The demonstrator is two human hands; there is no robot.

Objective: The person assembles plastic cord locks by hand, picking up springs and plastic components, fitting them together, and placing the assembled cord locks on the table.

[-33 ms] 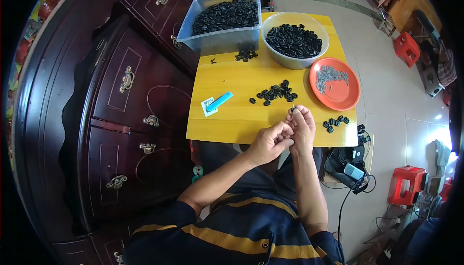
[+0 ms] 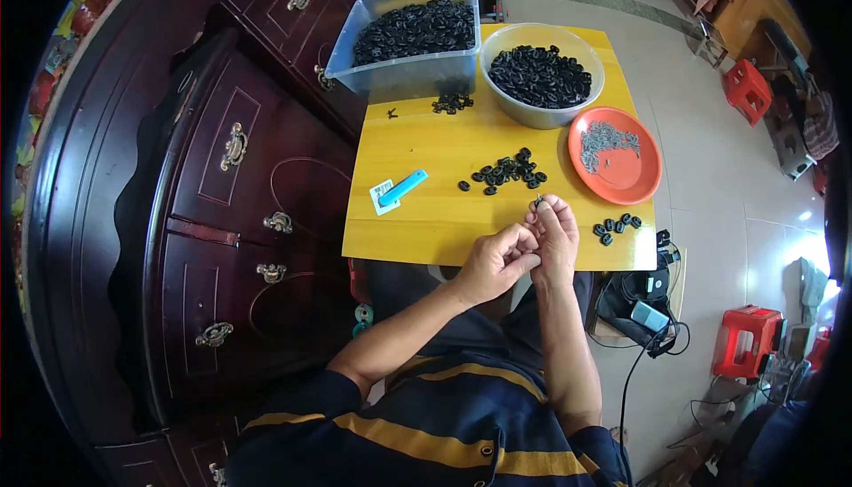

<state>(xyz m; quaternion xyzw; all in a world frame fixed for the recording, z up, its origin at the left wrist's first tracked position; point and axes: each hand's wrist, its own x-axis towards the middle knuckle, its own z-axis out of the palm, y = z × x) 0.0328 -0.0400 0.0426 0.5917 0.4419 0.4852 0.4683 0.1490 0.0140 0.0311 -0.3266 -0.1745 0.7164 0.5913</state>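
Note:
Over the front edge of the yellow table (image 2: 390, 237), my two hands meet. Between thumb and fingertips, my right hand (image 2: 557, 240) pinches a small black piece (image 2: 538, 204) with a thin metallic tip pointing up. Against it rests my left hand (image 2: 497, 265), its fingers curled in; what they hold, if anything, is hidden. Just beyond lies a loose pile of black oval plastic pieces (image 2: 508, 173). Several more black oval pieces (image 2: 608, 227) lie right of my right hand. An orange-red plate (image 2: 612, 192) carries small grey metal pins or screws (image 2: 608, 142).
At the back stand a clear rectangular bin (image 2: 399, 79) and a round translucent tub (image 2: 541, 117), both full of black pieces. Small black parts (image 2: 453, 102) lie before the bin. A blue-handled tool (image 2: 404, 187) rests on a white card. Dark wooden drawers (image 2: 257, 176) flank the left.

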